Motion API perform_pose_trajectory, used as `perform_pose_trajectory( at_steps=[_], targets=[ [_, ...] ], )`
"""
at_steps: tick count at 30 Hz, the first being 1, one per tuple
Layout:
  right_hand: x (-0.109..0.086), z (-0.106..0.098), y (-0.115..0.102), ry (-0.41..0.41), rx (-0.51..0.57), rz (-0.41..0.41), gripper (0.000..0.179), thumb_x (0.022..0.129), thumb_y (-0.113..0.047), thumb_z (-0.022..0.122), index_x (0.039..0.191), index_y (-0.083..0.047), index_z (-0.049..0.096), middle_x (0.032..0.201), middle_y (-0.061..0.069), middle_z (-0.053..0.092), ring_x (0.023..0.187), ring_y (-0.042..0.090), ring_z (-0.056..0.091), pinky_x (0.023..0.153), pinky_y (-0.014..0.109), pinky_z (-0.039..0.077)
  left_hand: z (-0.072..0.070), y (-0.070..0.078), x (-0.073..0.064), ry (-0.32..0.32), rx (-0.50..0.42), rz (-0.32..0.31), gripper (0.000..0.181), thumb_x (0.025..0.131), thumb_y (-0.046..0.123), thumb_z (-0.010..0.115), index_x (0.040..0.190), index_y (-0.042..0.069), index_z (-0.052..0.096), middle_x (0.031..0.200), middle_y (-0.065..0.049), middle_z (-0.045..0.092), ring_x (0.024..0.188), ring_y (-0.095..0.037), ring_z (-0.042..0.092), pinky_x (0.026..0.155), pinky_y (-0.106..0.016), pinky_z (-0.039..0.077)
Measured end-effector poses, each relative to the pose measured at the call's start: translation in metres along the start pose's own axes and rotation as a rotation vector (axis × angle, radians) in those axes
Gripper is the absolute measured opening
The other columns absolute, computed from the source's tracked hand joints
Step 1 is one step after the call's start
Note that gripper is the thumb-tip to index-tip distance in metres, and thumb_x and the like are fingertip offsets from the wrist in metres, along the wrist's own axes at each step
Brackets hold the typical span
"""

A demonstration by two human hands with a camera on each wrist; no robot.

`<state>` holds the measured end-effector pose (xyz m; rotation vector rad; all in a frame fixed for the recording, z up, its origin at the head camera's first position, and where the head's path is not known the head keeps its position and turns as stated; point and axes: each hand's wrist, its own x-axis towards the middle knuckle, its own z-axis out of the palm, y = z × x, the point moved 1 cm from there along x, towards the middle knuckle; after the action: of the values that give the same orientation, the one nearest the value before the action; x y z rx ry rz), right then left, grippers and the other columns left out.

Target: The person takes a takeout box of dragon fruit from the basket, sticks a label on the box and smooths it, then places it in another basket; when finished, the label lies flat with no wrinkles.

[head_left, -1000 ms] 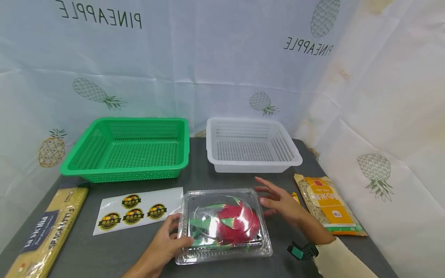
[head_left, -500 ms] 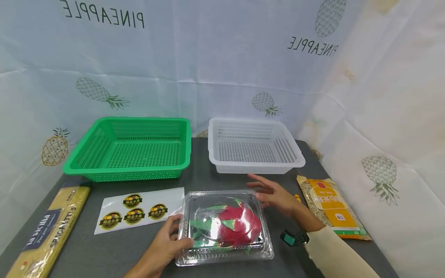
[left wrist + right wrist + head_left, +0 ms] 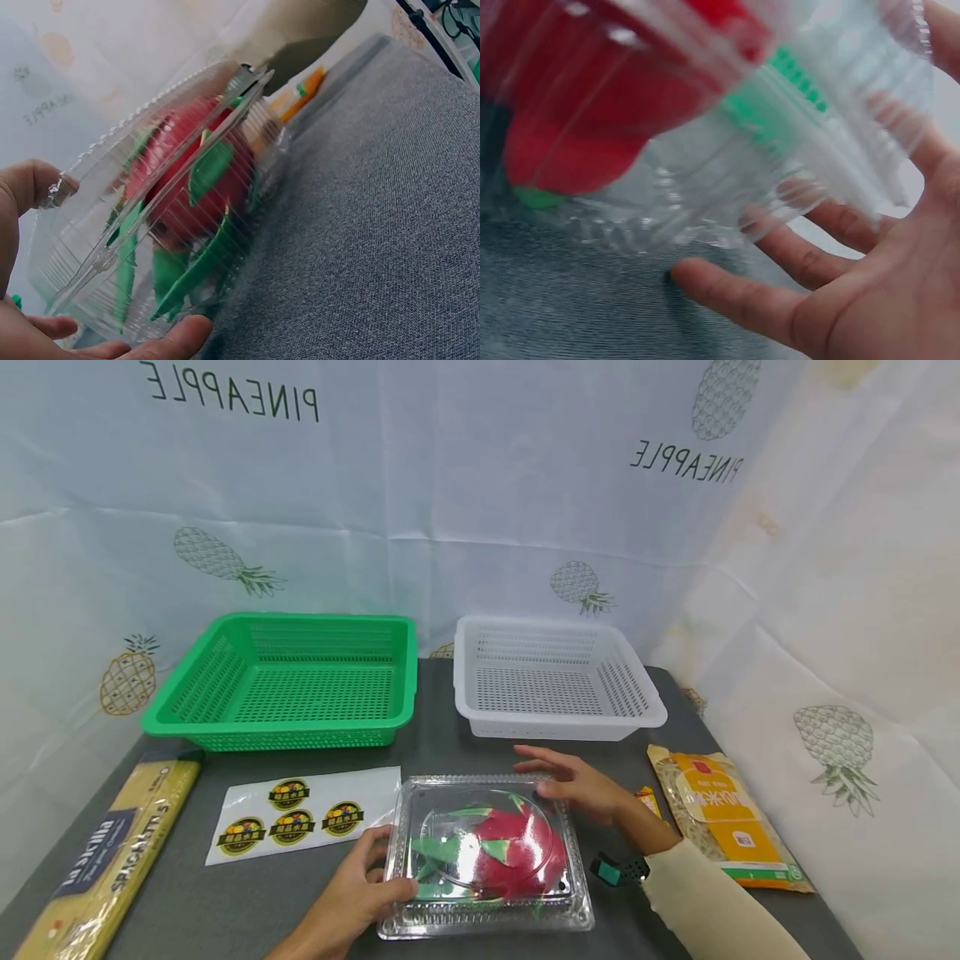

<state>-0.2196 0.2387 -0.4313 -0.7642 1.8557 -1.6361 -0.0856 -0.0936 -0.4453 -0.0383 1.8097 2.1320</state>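
A clear plastic clamshell box (image 3: 480, 920) lies with its lid down on the dark tabletop, and a red and green dragon fruit (image 3: 517, 860) is inside it. My left hand (image 3: 360, 885) holds the box by its left side, thumb on the lid edge and fingers lower along the wall. In the left wrist view the dragon fruit (image 3: 199, 169) shows through the ribbed plastic. At the far right corner of the box is my right hand (image 3: 577, 785), its fingers spread loosely. The right wrist view has those fingers (image 3: 735, 296) extended beside and behind the box wall.
Left of the box lies a white sheet of round stickers (image 3: 315, 814). A green basket (image 3: 281, 728) and a white basket (image 3: 558, 722) stand at the back. A spaghetti pack (image 3: 112, 852) lies far left, an orange food bag (image 3: 723, 814) far right.
My right hand has moved left and inward along the right side to the box's far right corner. My left hand keeps its hold; the view has shifted slightly.
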Motion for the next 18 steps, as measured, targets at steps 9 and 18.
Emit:
perform_pose_trajectory(
  at_steps=[9,18],
  targets=[
    [0.0053,0.0056,0.0050,-0.029,0.066,-0.021,0.064,0.096,-0.025,0.060,0.150,-0.006,0.031,0.143,0.032,0.035,0.123,0.043,0.046,0.088,0.053,0.047,-0.0012,0.0004,-0.0002,0.000,0.011,-0.002,0.077,0.080,-0.001,0.066,0.143,-0.004,0.021,0.128,-0.024,0.045,0.092,-0.025,0.058,0.070,-0.044,0.053],
    [0.0052,0.0104,0.0063,-0.050,0.154,-0.035,0.056,0.097,-0.022,0.057,0.146,-0.001,0.038,0.136,0.022,0.048,0.115,0.036,0.056,0.085,0.053,0.048,-0.0004,-0.0004,-0.0006,0.004,0.010,-0.001,0.078,0.079,-0.002,0.066,0.143,-0.005,0.022,0.127,-0.024,0.045,0.093,-0.025,0.058,0.070,-0.044,0.053]
  ],
)
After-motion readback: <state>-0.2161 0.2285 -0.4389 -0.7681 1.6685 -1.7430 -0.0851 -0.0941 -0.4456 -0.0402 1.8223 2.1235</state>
